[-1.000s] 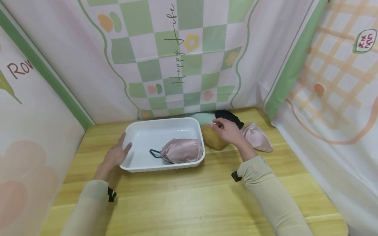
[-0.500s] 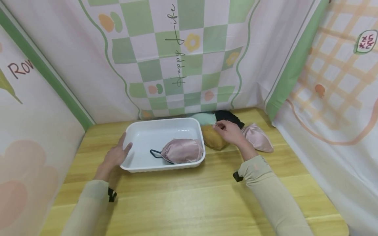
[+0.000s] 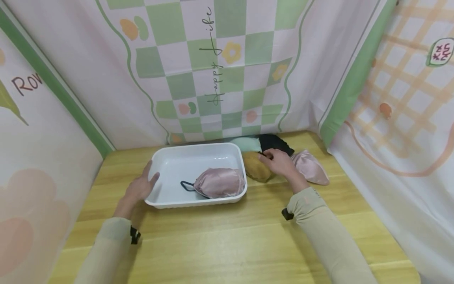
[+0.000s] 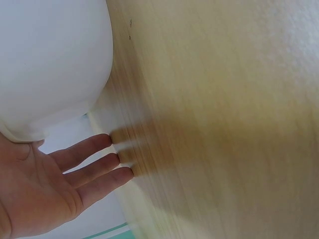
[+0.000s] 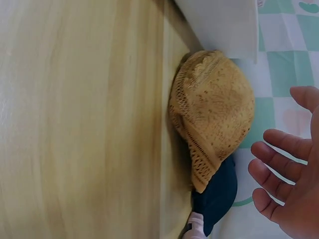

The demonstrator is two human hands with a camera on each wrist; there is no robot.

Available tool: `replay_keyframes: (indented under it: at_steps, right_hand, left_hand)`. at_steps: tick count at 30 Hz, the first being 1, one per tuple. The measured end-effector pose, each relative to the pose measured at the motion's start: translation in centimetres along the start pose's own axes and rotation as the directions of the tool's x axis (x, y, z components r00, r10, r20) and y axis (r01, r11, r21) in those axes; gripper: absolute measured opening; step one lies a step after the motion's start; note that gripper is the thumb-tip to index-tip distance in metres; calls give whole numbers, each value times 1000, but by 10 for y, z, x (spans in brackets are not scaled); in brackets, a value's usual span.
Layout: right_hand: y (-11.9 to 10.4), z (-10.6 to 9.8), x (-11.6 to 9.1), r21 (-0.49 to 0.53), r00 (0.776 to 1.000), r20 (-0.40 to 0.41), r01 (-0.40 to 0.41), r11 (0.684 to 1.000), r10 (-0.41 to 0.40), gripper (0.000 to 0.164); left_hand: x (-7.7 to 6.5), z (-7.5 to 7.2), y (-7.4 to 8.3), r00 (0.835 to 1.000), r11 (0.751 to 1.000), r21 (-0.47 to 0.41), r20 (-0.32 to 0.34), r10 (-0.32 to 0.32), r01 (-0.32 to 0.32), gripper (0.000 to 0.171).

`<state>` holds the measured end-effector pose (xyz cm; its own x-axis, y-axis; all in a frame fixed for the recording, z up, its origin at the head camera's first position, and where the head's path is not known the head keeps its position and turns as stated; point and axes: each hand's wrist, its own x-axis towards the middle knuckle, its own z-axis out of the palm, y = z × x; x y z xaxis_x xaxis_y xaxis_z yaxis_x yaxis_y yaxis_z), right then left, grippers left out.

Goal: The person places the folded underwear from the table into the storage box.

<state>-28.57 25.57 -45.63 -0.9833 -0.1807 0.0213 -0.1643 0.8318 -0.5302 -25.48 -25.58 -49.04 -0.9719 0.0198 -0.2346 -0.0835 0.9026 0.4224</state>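
- The left hand rests at the left end of a white tray, its thumb by the rim and its fingers straight along the outside; it is not clenched. In the left wrist view three fingertips lie close to the counter, though contact is hard to judge.
- The right hand hangs over a brown lace garment. In its wrist view the fingers are loosely bent, tips apart, with nothing seen in the grasp. The head view shows something dark at the fingertips; I cannot tell what.
- The brown garment lies on the counter at the tray's right end, its rounded side up, with a lace edge; whether it touches the tray wall is unclear.
- Behind it lie a mint green garment and, farther right, a black garment.
- A pale pink satin garment lies right of the right hand, near the counter's right side.
- In the tray's right half, toward the near side, sits a dusky pink satin garment, its dark strap looping leftward.
- Beyond the counter hangs a green-and-white checked curtain.
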Motion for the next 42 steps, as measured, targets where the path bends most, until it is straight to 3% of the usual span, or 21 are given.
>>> replay_keyframes:
  at_steps: [9,22,30,42]
  right_hand:
    - [9,5,4,-90,999,18,-28,996,29,72]
    - [18,19,7,-250,992,65,-91,964,111,92]
    - [19,28,9,-265,990,64,-106,958,128,104]
    - [21,37,13,-301,994,27,-97,949,110,84]
  left_hand:
    - [1,1,-1,1000,1000,11,-1,-3,3,81]
    - [1,1,0,1000,1000,1,5,-16,16,80]
    - [1,1,1,1000,1000,-3,5,-21,21,79]
    - [3,1,1,1000,1000,6,1,-21,21,79]
